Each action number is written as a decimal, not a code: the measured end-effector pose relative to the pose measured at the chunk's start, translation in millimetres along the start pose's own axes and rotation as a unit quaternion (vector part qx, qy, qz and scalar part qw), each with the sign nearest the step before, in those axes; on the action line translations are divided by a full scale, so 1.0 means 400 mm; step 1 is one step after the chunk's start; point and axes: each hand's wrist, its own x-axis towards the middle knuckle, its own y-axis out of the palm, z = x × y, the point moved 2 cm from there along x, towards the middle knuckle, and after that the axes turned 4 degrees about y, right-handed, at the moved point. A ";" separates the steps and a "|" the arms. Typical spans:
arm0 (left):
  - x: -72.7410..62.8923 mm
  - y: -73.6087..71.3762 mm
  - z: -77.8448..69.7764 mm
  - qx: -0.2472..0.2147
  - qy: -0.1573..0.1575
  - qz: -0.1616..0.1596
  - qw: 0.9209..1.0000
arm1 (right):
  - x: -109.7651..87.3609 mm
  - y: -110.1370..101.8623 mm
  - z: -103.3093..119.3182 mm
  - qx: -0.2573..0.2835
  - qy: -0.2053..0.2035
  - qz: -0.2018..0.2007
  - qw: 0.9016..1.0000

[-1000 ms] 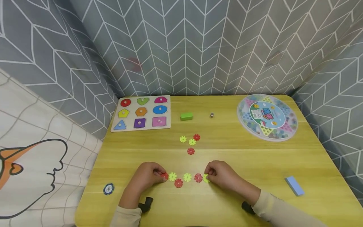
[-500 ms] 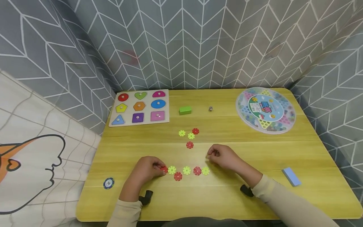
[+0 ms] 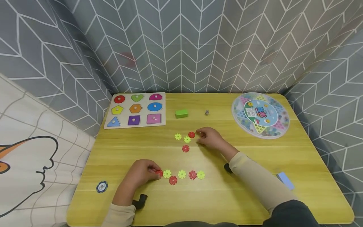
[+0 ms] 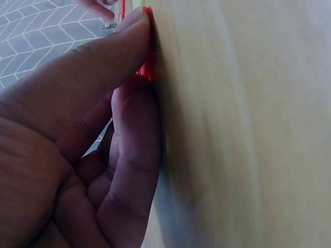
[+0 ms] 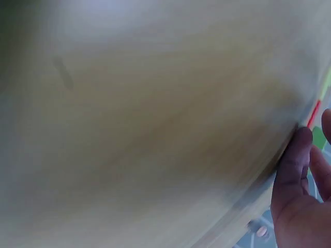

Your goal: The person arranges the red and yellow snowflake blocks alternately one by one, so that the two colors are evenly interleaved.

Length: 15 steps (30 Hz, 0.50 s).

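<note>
My left hand (image 3: 143, 172) pinches a red notched plastic disc (image 3: 160, 173) at the left end of a row on the table; the left wrist view shows thumb and finger on its red edge (image 4: 147, 67). Rightward run a yellow disc (image 3: 167, 173), a lower red disc (image 3: 173, 180), then a yellow (image 3: 182, 174), a red (image 3: 193, 175) and a yellow disc (image 3: 201, 175). My right hand (image 3: 210, 138), thumb and forefinger parted, is just right of a red disc (image 3: 191, 135) in the farther group. Beside that lie two yellow discs (image 3: 187, 139) and another red disc (image 3: 185, 148).
A shape puzzle board (image 3: 134, 110) lies at the back left. Behind the discs are a green block (image 3: 181, 113) and a small metallic object (image 3: 207, 112). A round game board (image 3: 261, 115) is back right, a blue block (image 3: 285, 180) right, a poker chip (image 3: 102, 186) left.
My right hand has let go of the yellow disc at the row's right end and moved away from me to the farther group. The left hand stays on its red disc.
</note>
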 end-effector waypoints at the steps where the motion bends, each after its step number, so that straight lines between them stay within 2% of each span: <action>1: 0.001 -0.001 0.001 0.000 0.002 0.001 1.000 | 0.010 0.007 0.006 -0.013 -0.005 -0.004 1.000; 8: -0.002 -0.005 0.005 0.000 0.008 0.008 1.000 | 0.044 0.049 0.043 -0.113 -0.020 -0.017 0.993; 12: -0.009 -0.003 0.006 -0.007 0.009 0.017 1.000 | 0.041 0.055 0.053 -0.135 -0.010 -0.028 0.990; 15: -0.010 -0.005 0.002 -0.015 0.015 0.017 1.000 | 0.041 0.050 0.054 -0.129 0.010 -0.031 0.991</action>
